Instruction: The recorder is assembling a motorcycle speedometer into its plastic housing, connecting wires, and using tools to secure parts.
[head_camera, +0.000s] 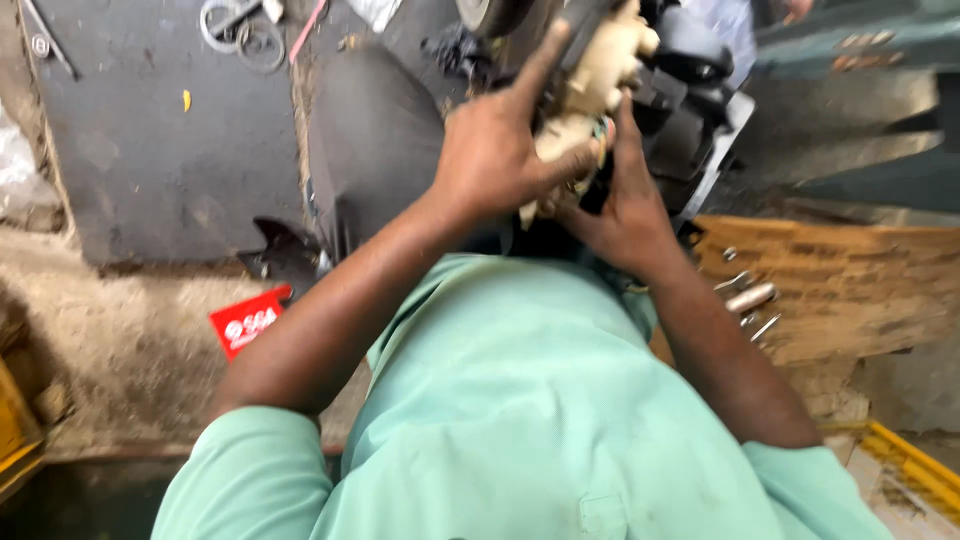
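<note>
Head view looks down past a pale green shirt (520, 420) to both arms reaching forward. Just beyond the chest, the right hand (625, 215) cups the lower end of a cream plastic part (590, 85) from underneath, fingers closed against it and one fingertip pressed up along its side. The left hand (490, 160) grips the same part from the left, thumb and fingers wrapped around its body, forefinger stretched up along its upper edge. The part sits between the two hands, hard against the black housing (690, 110) of a machine behind it; whether it is seated in that housing or only held against it cannot be told.

To do this well, the grip probably ought to stay split as it is, one hand steadying while the other guides, with pressure even so the plastic does not twist.

Off to the right, loose metal bolts (750, 297) lie on a piece of worn cardboard (850, 290). To the left, a red card (248, 320) rests on the dusty floor, and farther off a dark mat (150, 150) carries wire rings (240, 30).
</note>
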